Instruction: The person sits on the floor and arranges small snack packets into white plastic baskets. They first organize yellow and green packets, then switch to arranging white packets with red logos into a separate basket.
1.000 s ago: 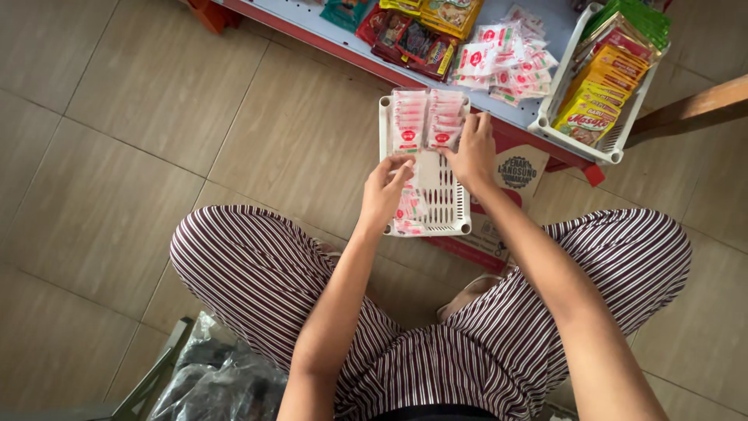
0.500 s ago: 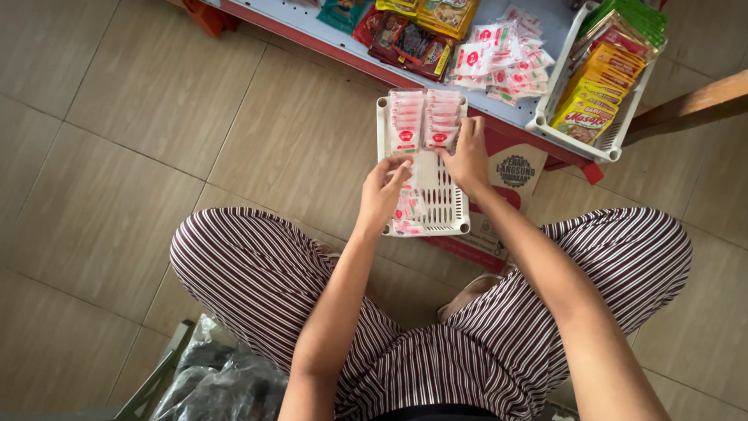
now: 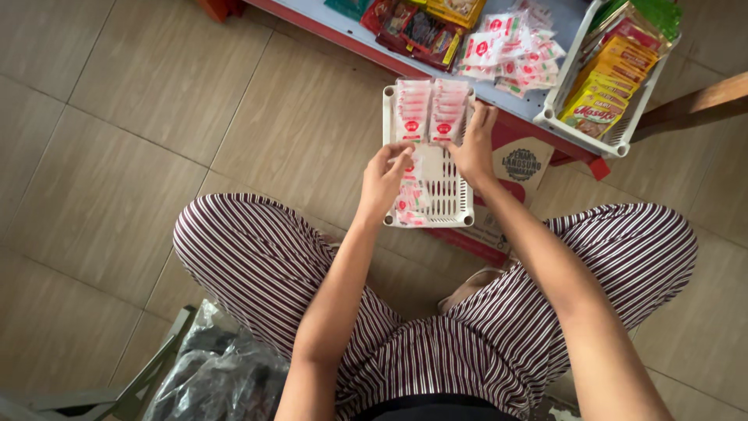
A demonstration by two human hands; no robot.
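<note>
Both hands have barely shifted since half a second ago: the right hand has slid slightly up the white slotted basket toward its far end, and the left hand stays over the near half.

Head view: the white slotted basket (image 3: 460,204) lies on the tiled floor (image 3: 117,156) in front of the person's knees, its far end against the edge of a low red-trimmed shelf (image 3: 510,105). Two neat rows of small red-and-white sachets (image 3: 428,109) fill the basket's far half. The right hand (image 3: 474,148) rests at the basket's right side, its fingers (image 3: 485,117) spread and pressed against the right-hand row; they clasp nothing that can be seen. The left hand (image 3: 383,178) hovers over the basket's left side, fingers (image 3: 399,156) curled together around a few sachets (image 3: 411,191) that hang down toward the basket's near end.

Beyond the basket, on the shelf, lies a loose heap of similar sachets (image 3: 514,51), with darker snack packets (image 3: 417,31) left of the heap. Right of the basket sits a second white basket (image 3: 580,129) holding yellow and green packets. A printed cardboard box (image 3: 520,164) stands just right of the slotted basket. Striped trousers (image 3: 257,257) cover both knees nearer the camera, and a dark plastic bag (image 3: 214,382) lies well behind the basket at lower left.
</note>
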